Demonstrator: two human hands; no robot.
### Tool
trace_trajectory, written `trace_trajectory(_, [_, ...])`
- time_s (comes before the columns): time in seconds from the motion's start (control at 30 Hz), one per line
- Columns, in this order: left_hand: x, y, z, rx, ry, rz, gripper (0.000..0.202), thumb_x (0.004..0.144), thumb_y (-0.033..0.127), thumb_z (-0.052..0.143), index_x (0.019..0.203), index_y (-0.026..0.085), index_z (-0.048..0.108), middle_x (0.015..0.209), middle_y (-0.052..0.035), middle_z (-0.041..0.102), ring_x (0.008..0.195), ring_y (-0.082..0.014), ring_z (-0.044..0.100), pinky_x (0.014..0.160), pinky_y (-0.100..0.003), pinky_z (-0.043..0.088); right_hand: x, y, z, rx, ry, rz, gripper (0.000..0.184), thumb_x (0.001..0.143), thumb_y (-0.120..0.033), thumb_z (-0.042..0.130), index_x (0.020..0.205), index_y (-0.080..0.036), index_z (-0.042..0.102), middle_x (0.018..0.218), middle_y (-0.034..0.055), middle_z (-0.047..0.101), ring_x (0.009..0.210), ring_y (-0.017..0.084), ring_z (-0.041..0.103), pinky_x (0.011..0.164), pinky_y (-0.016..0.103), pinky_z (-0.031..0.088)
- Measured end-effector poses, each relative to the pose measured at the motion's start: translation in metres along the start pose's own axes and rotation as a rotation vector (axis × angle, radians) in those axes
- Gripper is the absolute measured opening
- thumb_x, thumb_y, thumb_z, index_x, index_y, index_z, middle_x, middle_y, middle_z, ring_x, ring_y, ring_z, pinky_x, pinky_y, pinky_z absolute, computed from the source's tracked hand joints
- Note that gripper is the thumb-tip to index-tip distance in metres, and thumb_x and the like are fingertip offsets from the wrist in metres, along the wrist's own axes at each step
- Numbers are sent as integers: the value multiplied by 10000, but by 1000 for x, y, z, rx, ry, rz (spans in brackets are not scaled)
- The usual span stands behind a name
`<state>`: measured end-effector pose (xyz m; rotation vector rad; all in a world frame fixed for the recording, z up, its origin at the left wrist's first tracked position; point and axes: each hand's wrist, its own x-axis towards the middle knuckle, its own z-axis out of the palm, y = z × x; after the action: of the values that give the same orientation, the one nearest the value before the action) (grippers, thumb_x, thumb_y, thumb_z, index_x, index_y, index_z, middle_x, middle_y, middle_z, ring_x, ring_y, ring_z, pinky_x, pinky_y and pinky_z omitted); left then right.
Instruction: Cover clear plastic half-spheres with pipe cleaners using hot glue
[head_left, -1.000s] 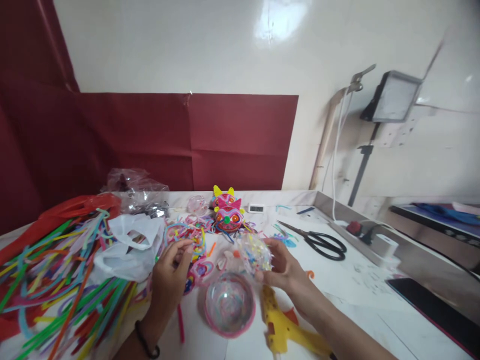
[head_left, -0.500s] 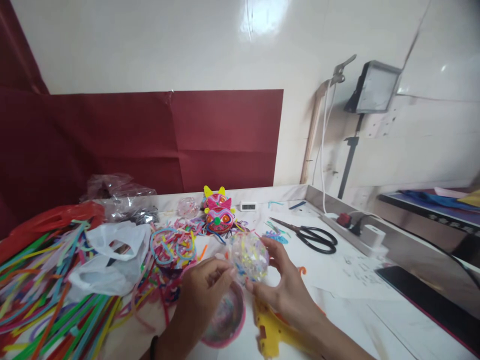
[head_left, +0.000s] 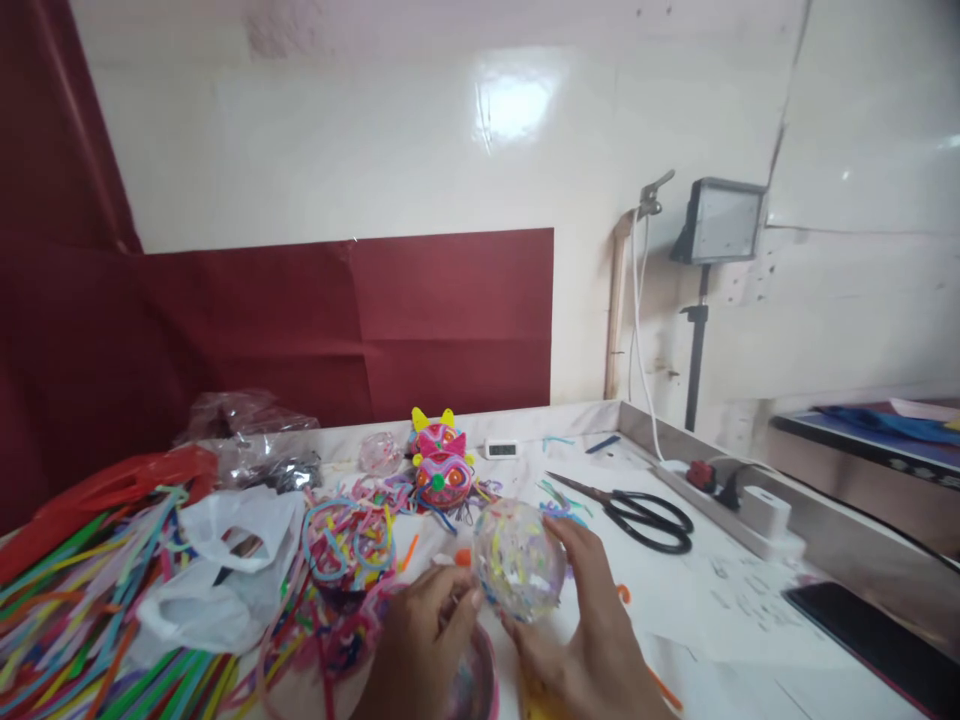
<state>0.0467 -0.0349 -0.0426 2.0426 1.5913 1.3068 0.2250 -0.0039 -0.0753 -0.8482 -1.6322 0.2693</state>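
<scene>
A clear round ball (head_left: 517, 560) with yellow, blue and white bits on it is gripped by my right hand (head_left: 581, 620), thumb below and fingers at its right side. My left hand (head_left: 431, 630) is closed in a pinch at the ball's left edge; what sits between those fingertips is too small to name. Beneath the hands is a pink-rimmed bowl (head_left: 487, 675), mostly hidden by them. Under my right hand shows part of a yellow tool (head_left: 534, 690). Just beyond the ball stand decorated pink animal heads (head_left: 441, 480) with yellow ears.
Black-handled scissors (head_left: 645, 515) lie right of the ball. A phone (head_left: 862, 640) and a power strip (head_left: 772, 540) are farther right. Colourful pipe cleaners (head_left: 75, 600), a white plastic bag (head_left: 232, 570) and a pile of coloured strips (head_left: 349, 545) cover the left. A small digital display (head_left: 501, 449) stands behind.
The camera view has tilted up, so the table sits lower in the picture. The ball is turned slightly and stays in my right hand, with my left fingers still pinched beside it.
</scene>
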Motion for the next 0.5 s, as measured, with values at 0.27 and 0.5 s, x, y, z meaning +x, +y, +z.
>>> trace_trajectory(0.27, [-5, -1, 6, 47, 6, 39, 187, 890, 226, 480, 820, 205, 652, 777, -56, 713, 771, -207, 679, 647, -251, 497, 0, 0, 5, -67, 90, -104, 610, 804, -298, 610, 1348, -232, 342, 1295, 133, 428, 1208, 369, 443, 980, 559, 393])
trace_trajectory(0.5, [-3, -12, -28, 17, -67, -120, 281, 913, 310, 384, 970, 196, 633, 659, -7, 673, 566, -171, 628, 556, -252, 467, 2, 1, -3, -20, 34, -22, 653, 770, -342, 686, 1333, -246, 368, 1265, 118, 454, 1176, 367, 471, 934, 579, 448])
